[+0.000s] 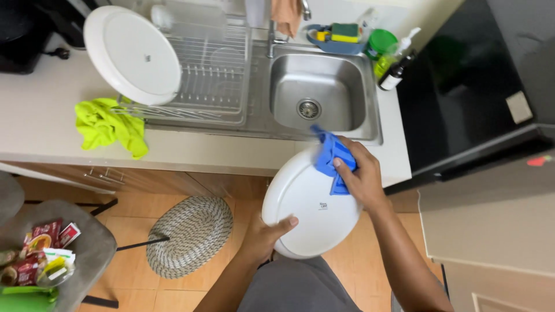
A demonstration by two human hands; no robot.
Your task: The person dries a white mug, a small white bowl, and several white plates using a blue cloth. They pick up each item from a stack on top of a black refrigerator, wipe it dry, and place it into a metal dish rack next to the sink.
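Head view, looking down: left hand (267, 231) grips the lower rim of a white plate (306, 211), thumb over the face, fingers curled behind, so closed on it. The plate is held tilted in front of the body, below the desk (34, 115) edge and just under the sink (315, 92), bottom side toward the camera with a small mark near its middle. Right hand (359, 173) is closed on a blue cloth (332, 159), pressing it against the plate's upper right edge; the cloth is bunched, one corner sticking up toward the sink rim. The steel basin shows bare, drain in its centre. Left of it, a wire dish rack (211, 75) on the drainboard, with a second white plate (132, 55) leaning on the rack's left end. A lime-green rag (110, 127) lies crumpled on the desk just beside the rack's front left corner. Behind the sink: blue caddy (335, 37) with a yellow-green sponge, green lidded tub (381, 41), spray bottle and dark bottle at the right corner. On the floor: oval woven mat (191, 234). Bottom left: a grey stool (87, 248) with a bowl of snack packets (37, 254).
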